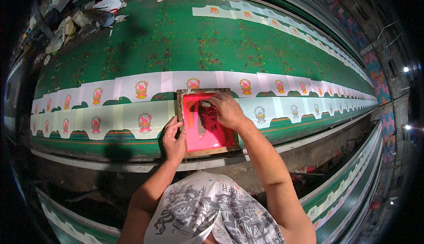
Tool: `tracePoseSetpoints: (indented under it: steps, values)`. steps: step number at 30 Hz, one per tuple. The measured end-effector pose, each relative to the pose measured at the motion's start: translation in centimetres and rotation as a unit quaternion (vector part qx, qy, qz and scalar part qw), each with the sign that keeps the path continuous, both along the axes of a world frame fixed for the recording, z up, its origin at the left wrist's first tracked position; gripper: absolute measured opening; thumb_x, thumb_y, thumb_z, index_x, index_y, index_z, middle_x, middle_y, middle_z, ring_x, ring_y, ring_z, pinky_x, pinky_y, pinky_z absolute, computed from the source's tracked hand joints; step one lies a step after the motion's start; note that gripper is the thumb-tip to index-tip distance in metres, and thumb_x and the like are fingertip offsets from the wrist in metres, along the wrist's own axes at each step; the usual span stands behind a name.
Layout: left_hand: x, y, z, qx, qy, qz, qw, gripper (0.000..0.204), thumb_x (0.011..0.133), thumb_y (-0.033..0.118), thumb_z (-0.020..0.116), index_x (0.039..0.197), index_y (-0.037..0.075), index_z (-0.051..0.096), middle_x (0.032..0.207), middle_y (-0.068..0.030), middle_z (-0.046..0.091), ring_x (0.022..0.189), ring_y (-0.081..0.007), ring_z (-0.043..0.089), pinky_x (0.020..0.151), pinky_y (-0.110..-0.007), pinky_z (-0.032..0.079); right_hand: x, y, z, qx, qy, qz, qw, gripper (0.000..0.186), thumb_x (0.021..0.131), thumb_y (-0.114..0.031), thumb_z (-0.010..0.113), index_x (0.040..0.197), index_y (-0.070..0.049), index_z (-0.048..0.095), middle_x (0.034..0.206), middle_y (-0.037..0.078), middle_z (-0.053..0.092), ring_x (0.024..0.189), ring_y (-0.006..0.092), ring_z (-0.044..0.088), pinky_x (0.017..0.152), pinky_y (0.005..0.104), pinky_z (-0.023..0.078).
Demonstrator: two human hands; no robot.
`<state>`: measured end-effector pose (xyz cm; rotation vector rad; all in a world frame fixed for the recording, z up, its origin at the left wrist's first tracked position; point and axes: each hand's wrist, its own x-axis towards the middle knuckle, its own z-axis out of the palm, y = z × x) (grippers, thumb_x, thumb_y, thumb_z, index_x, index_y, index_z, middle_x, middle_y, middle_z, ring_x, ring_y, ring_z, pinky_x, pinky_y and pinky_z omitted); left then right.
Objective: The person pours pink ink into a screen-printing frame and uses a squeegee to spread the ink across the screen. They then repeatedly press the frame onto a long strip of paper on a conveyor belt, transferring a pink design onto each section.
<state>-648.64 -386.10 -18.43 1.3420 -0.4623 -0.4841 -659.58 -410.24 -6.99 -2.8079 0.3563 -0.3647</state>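
A wooden-framed printing screen coated with pink ink lies over the nearer row of pale fabric pieces on the green table. My left hand grips the screen's left side with curled fingers. My right hand is closed on a squeegee inside the upper part of the frame, over a dark patch in the ink. Pieces left of the screen bear pink and yellow prints; those to the right in the same row show greyish prints. A farther row runs behind the screen.
The long green table carries more printed pieces along its far edge. Rags and debris lie at the far left. Another table with fabric pieces runs behind me at lower right, and more continues at lower left.
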Motion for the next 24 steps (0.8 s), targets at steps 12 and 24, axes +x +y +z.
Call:
tracePoseSetpoints:
  steps: [12, 24]
  values:
    - [-0.1, 0.2, -0.4, 0.088, -0.142, -0.013, 0.986, 0.046, 0.092, -0.016, 0.072, 0.136, -0.003, 0.070, 0.172, -0.0274, 0.051, 0.159, -0.0368, 0.053, 0.133, -0.046, 0.041, -7.5, 11.0, 0.4, 0.016, -0.008, 0.039, 0.999, 0.060, 0.079, -0.007, 0.081, 0.139, -0.006, 0.077, 0.128, 0.014, 0.074, 0.112, 0.0370, 0.072, 0.097, 0.0500, 0.056]
    - [0.4, -0.1, 0.8, 0.133, -0.259, 0.011, 0.957, 0.044, 0.075, -0.016, 0.072, 0.114, 0.004, 0.078, 0.157, -0.0246, 0.067, 0.150, -0.0405, 0.062, 0.127, -0.046, 0.047, -13.5, 11.6, 0.1, 0.173, -0.103, -0.001, 0.980, 0.042, 0.094, -0.016, 0.086, 0.133, -0.004, 0.079, 0.138, 0.018, 0.072, 0.130, 0.0402, 0.066, 0.112, 0.0510, 0.054]
